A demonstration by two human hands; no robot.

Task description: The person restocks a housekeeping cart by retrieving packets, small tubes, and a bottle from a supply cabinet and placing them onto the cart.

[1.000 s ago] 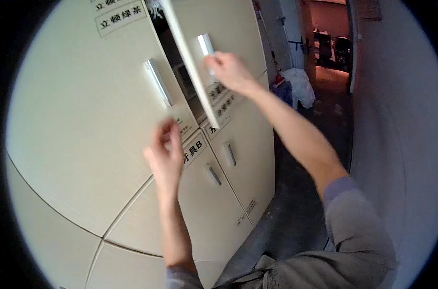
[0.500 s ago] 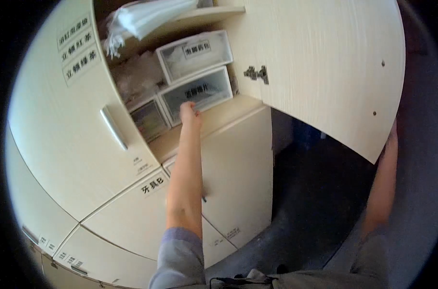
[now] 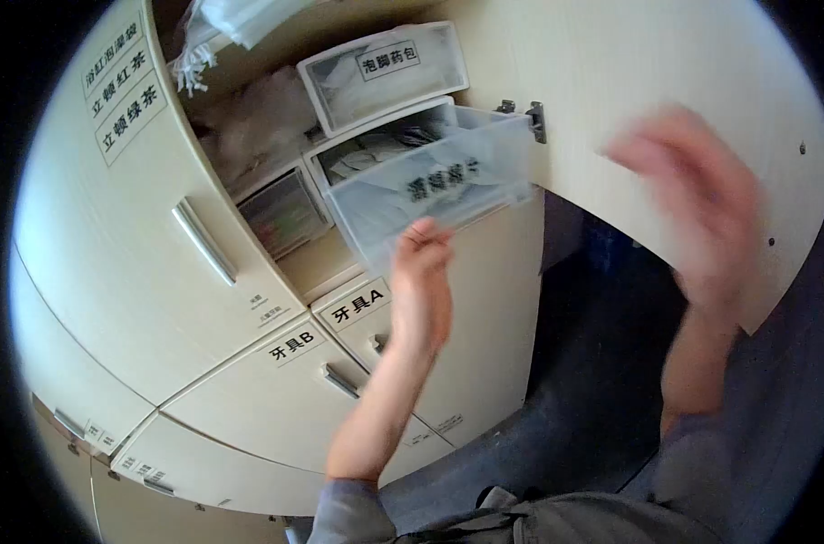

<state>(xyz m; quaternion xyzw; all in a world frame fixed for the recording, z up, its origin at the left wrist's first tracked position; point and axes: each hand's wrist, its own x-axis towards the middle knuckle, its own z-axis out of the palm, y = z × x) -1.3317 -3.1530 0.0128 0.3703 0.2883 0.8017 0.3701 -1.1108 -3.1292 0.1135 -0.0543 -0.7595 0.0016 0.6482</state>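
Observation:
A translucent plastic drawer [image 3: 367, 213] with a black label on its front is pulled partway out of its white frame. Packets [image 3: 367, 154] in light and dark wrappers lie inside. My left hand [image 3: 421, 286] is closed on the lower edge of the drawer front, fingers curled. To the right, my right hand [image 3: 702, 199] is raised in front of the cabinet door [image 3: 630, 63], smeared by motion. It appears apart from the drawer, and its finger positions are unclear.
Above sits another labelled drawer [image 3: 385, 77]; a smaller clear drawer [image 3: 285, 218] is at the left. White bags [image 3: 249, 14] hang over the upper shelf. A closed cabinet door with a metal handle [image 3: 203, 240] stands left. Dark floor [image 3: 593, 363] lies below.
The drawer has slid out toward me with my left hand. My right hand has left the open door's outer edge and moved up and inward. The view has shifted slightly.

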